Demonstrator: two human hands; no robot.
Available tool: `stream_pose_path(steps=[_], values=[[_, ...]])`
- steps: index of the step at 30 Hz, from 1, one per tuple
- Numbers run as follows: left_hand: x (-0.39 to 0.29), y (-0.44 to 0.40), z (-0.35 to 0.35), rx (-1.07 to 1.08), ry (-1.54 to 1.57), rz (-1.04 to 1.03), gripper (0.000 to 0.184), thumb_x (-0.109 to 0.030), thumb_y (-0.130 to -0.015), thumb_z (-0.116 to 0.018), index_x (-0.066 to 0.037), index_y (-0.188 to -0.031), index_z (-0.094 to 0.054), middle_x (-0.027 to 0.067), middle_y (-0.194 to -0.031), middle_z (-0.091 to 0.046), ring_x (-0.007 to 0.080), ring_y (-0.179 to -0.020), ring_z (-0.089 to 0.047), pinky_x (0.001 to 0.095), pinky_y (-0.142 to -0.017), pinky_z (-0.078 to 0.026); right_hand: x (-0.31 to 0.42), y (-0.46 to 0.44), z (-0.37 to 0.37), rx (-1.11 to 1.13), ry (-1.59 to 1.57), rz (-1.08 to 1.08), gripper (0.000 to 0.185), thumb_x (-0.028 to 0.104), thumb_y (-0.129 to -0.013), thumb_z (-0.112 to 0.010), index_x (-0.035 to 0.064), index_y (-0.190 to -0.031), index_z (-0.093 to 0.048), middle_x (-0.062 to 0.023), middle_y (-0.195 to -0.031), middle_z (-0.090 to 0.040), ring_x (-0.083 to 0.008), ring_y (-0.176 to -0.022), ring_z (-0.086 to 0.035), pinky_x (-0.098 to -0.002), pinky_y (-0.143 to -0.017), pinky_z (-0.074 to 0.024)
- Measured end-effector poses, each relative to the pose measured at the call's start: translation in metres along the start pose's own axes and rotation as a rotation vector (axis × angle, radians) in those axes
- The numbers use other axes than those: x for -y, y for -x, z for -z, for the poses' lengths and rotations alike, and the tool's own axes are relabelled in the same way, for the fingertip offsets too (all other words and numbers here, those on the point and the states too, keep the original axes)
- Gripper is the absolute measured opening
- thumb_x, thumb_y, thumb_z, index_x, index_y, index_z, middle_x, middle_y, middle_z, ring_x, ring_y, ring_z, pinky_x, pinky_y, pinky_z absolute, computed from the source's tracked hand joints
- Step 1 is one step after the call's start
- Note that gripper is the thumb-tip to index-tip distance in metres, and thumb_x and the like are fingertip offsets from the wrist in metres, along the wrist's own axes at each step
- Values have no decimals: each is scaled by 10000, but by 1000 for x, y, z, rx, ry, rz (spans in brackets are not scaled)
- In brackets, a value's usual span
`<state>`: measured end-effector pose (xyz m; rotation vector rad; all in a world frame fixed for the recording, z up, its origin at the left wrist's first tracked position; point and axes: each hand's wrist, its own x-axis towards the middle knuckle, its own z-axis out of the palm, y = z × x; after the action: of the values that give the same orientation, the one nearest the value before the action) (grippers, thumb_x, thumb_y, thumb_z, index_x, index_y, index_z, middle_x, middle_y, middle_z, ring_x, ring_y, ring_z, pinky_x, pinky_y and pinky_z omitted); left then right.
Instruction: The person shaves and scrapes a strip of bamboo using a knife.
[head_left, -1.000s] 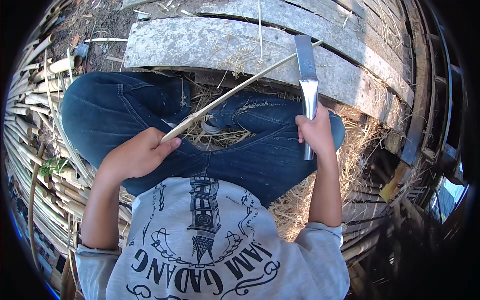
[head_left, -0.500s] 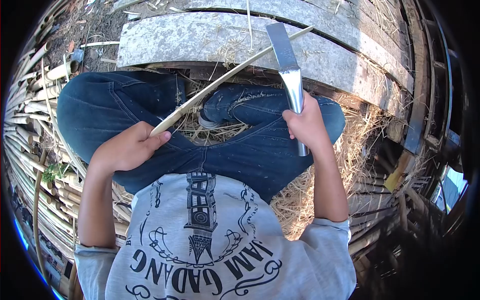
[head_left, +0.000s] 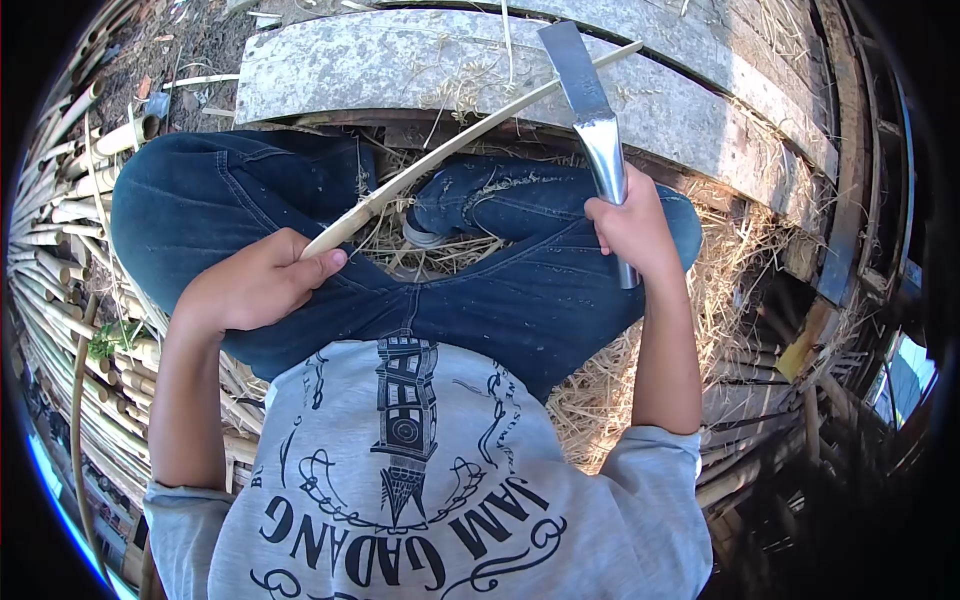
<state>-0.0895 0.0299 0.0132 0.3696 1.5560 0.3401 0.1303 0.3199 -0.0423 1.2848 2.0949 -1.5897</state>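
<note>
Our left hand (head_left: 260,285), at nine o'clock, has its fingers and thumb clamped on the near end of a bamboo strip (head_left: 430,160), which slants across our lap toward one o'clock over a weathered plank (head_left: 350,75). Our right hand (head_left: 635,225), at two o'clock, has its fingers wrapped round the handle of a square-ended metal knife (head_left: 597,140); its blade crosses the strip's far part, though we cannot tell whether they touch. To work well, we should grip the strip firmly, set the edge at a shallow angle, and stroke with thumb and knees outside the blade's path. We can make out no container; shavings (head_left: 712,280) lie loose at three o'clock.
</note>
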Motion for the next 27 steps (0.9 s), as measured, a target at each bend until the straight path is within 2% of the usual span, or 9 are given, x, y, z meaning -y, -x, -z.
stream_pose_path(steps=[3,7,10,15,16,19,23,25,27], values=[[0,-2,0,17,14,23,576,-420,-1016,-502,-50,-576,-473,-46,-507,-399,74,-490,-329,311,-465,-322,-8,-19,3,-154,-71,-24,153,-3,-780,-551,-33,-924,-509,-49,-588,-522,-116,-428,-516,-288,-386,-432],[1,1,0,-20,-5,51,586,-427,-1017,-500,-50,-570,-469,-47,-505,-392,76,-480,-326,312,-461,-320,9,12,-27,-21,-78,6,311,-53,-779,-557,-37,-1085,-507,-43,-600,-513,-116,-420,-506,-284,-368,-416],[4,-1,-1,7,27,-42,521,-365,-1041,-477,-133,-586,-373,-70,-474,-372,39,-378,-308,243,-345,-248,8,3,-7,-22,-2,47,244,-34,-764,-553,-33,-1006,-523,-45,-595,-515,-122,-424,-515,-293,-378,-420],[3,-5,-5,-3,19,-25,545,-389,-1030,-490,-72,-589,-443,-46,-487,-391,68,-428,-321,289,-410,-293,2,-4,-23,11,-112,26,262,-7,-773,-567,-64,-1026,-531,-43,-592,-515,-114,-414,-498,-297,-361,-390],[2,-4,-3,-47,-24,-10,577,-411,-1018,-505,-18,-595,-496,-22,-502,-404,91,-478,-333,329,-465,-334,20,11,-30,175,-14,-87,294,-3,-757,-574,-71,-1042,-550,-102,-657,-568,-179,-520,-580,-323,-502,-481],[2,-2,2,-21,-63,16,567,-402,-1018,-506,-6,-612,-500,-22,-505,-407,92,-488,-342,329,-476,-341,27,24,-41,162,76,118,301,5,-714,-576,-55,-1009,-593,-201,-844,-632,-298,-875,-641,-347,-872,-466],[0,-4,0,12,17,-15,581,-411,-1013,-513,4,-606,-510,-21,-502,-406,88,-504,-351,327,-486,-345,7,-5,-28,-71,-74,-18,188,-17,-727,-548,-12,-915,-551,-57,-594,-531,-130,-483,-561,-304,-456,-439],[1,-5,0,10,17,-6,580,-409,-1014,-513,1,-604,-507,-26,-502,-400,84,-503,-345,327,-483,-339,11,-3,-37,-102,-30,-60,227,8,-737,-555,-26,-961,-564,-119,-651,-584,-221,-576,-629,-333,-573,-499],[0,-4,2,-2,10,-10,580,-408,-1015,-512,-1,-601,-505,-31,-502,-393,79,-502,-338,326,-479,-334,11,16,-55,-77,151,230,281,35,-739,-574,-38,-1011,-574,-194,-745,-628,-352,-734,-672,-370,-721,-520]])
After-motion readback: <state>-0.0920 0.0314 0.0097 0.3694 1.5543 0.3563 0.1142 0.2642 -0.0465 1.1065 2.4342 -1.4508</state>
